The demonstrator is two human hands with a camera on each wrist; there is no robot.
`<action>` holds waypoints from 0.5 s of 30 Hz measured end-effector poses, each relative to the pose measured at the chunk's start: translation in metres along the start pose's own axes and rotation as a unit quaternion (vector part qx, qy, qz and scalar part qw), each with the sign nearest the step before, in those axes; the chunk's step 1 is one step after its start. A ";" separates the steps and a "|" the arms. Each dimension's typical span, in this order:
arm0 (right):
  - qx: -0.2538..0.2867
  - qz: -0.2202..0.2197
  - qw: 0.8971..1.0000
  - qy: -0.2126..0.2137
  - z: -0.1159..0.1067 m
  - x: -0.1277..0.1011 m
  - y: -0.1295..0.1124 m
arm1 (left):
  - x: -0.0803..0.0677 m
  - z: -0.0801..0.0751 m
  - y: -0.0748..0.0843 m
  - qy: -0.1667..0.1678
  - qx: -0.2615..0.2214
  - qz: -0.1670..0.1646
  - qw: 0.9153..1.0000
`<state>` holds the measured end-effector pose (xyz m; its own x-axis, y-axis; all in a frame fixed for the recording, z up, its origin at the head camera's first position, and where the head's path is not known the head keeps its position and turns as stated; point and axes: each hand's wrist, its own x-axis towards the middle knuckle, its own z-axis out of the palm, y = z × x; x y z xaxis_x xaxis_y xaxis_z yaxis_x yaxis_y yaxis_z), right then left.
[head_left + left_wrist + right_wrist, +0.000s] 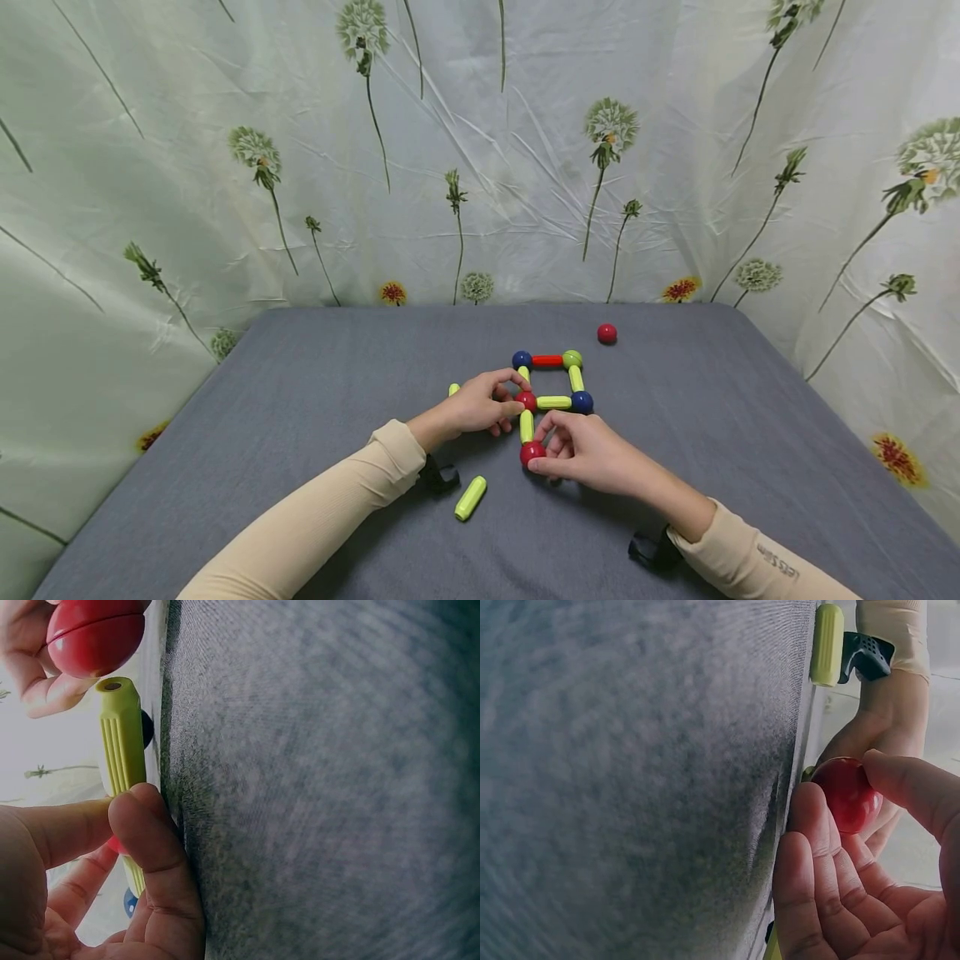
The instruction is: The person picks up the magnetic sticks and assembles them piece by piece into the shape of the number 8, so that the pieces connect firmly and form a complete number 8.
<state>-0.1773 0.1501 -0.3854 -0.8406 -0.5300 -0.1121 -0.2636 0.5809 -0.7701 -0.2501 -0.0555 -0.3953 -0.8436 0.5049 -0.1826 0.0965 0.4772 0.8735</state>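
Item 1, nearest our edge of the table (300, 467): loose green rod (470, 497), lying flat and untouched.

Item 2: red ball (532, 452), pinched by our right hand (592, 454) at the free end of an upright-running green rod (527, 426). We judge it light, hard, smooth and apt to roll; best gripped across its middle.

Item 3: left hand (480, 406), fingers curled, pinching the joint ball (527, 401) and that rod.

Item 4: square frame (555, 382) of 4 balls and rods, mid-table; stiff, though we judge the joints pull apart easily.

Item 5: stray red ball (607, 333) near the far edge. Open cloth lies left and right.
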 end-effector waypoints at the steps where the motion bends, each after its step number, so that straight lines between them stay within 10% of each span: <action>1: -0.001 0.000 1.000 0.000 0.000 0.000 0.000 | 0.000 0.000 0.000 0.000 0.000 0.000 1.000; 15: -0.007 0.007 1.000 0.000 0.000 0.003 0.001 | -0.001 0.000 0.001 0.000 -0.004 0.000 1.000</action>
<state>-0.1801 0.1489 -0.3869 -0.8446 -0.5213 -0.1222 -0.2580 0.5962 -0.7602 -0.2492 -0.0552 -0.3948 -0.8434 0.5054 -0.1826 0.0920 0.4706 0.8775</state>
